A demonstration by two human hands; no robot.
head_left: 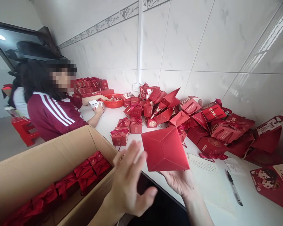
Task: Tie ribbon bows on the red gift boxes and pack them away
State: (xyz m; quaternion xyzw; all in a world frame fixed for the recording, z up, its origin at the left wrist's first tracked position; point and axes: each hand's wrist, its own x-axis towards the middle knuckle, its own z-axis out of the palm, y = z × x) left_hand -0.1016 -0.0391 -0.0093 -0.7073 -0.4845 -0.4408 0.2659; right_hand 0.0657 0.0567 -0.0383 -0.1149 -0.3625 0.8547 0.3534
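Note:
A red paper gift box [165, 151] is held up in front of me, its folded bottom facing my eyes. My right hand [179, 182] grips it from below and behind; most of those fingers are hidden by the box. Just left of it is my left hand [129, 179], fingers stretched out and thumb apart, holding nothing. Beyond the left hand stand small red gift boxes with ribbon bows [119, 137] on the white table [108, 117].
An open cardboard carton [49, 153] with rows of red boxes is at my left. Red boxes and bags [209, 125] pile along the wall. A notebook [209, 182] and pen [234, 187] lie at right. A co-worker [52, 110] in maroon reaches into a red basin [113, 102].

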